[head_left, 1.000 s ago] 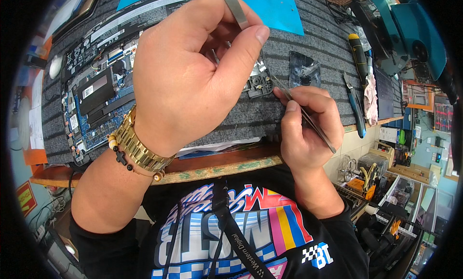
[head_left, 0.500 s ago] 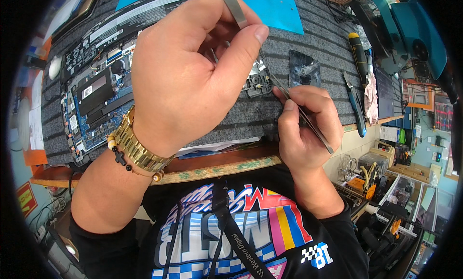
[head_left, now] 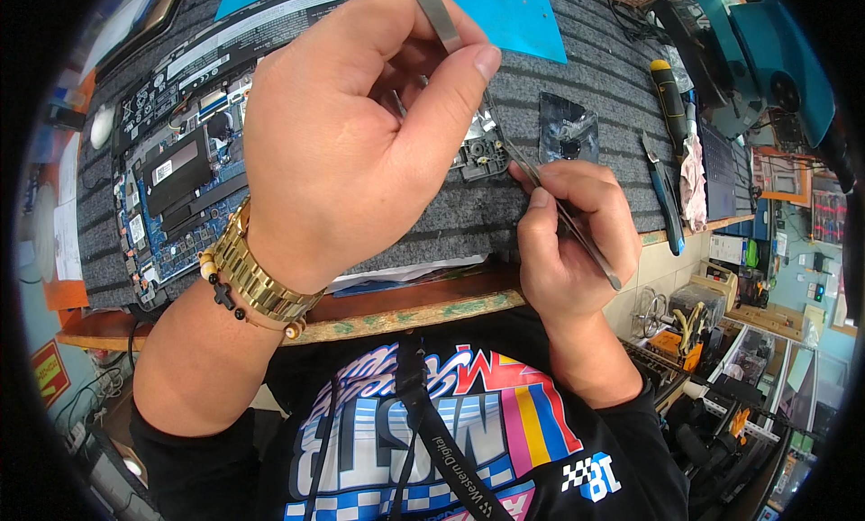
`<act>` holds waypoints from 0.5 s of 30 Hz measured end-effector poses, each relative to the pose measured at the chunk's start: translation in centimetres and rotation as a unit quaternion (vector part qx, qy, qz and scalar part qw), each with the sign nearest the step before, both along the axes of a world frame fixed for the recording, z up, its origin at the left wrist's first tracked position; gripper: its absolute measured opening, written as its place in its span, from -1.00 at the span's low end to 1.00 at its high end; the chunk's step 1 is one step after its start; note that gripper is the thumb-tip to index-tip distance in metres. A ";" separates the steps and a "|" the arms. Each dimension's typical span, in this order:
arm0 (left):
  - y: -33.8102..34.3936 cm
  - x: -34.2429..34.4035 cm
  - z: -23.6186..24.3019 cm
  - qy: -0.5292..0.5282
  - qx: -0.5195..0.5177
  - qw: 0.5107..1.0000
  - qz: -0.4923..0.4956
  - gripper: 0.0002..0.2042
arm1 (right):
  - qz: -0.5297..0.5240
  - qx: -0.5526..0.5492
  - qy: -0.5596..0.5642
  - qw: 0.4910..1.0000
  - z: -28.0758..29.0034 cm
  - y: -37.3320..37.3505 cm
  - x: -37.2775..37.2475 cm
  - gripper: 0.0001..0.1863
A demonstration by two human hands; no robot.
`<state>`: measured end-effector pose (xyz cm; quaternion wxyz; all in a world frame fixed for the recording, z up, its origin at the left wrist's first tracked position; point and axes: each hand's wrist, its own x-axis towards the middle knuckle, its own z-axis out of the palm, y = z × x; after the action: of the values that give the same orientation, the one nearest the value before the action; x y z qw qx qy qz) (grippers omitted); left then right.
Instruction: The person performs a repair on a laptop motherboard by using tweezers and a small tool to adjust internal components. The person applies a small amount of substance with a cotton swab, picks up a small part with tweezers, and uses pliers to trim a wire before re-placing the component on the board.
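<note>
My left hand [head_left: 351,152] is closed on a flat metal tool that looks like tweezers [head_left: 434,17]; its far end passes behind the fingers. A gold watch and a beaded bracelet circle that wrist. In my right hand [head_left: 581,237] is a pair of slim metal tweezers [head_left: 568,217], pinched between thumb and fingers. Their tips reach the edge of a small dark laptop part [head_left: 487,159] with silvery pieces on it. My left hand hides much of that part. Left of it lies an opened laptop [head_left: 194,192] showing a blue circuit board and a black battery, partly covered by my left hand.
A grey striped mat [head_left: 622,138] covers the bench. On it lie a small dark square packet [head_left: 569,129], a blue sheet [head_left: 514,21], a yellow-and-black screwdriver [head_left: 667,93], blue-handled cutters [head_left: 665,197] and a crumpled pink cloth [head_left: 693,183]. The wooden bench edge [head_left: 432,312] runs before me.
Both hands stay almost in place with their tools. The right-hand tweezers' tips have shifted very slightly left along the small part's edge.
</note>
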<state>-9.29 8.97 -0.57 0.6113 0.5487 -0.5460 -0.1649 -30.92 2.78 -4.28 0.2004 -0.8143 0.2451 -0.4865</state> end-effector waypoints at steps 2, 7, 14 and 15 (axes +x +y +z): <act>0.0 0.0 0.0 0.002 0.004 1.000 0.001 -0.87 | 0.003 -0.004 0.004 1.000 0.0 0.0 0.0 -0.76; 0.0 0.0 0.0 0.004 0.006 1.000 0.001 -0.86 | 0.005 -0.010 0.008 1.000 0.1 0.0 -0.1 -0.74; 0.0 0.0 -0.1 0.001 0.002 1.000 -0.001 -0.86 | 0.005 -0.010 0.018 1.000 0.4 0.1 -0.1 -0.75; -0.1 -0.1 -0.2 0.007 0.000 1.000 -0.003 -0.86 | 0.007 -0.003 0.012 1.000 0.2 0.1 -0.1 -0.75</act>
<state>-9.36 8.92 -0.73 0.6145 0.5457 -0.5436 -0.1706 -31.01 2.86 -4.06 0.1989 -0.8223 0.2404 -0.4758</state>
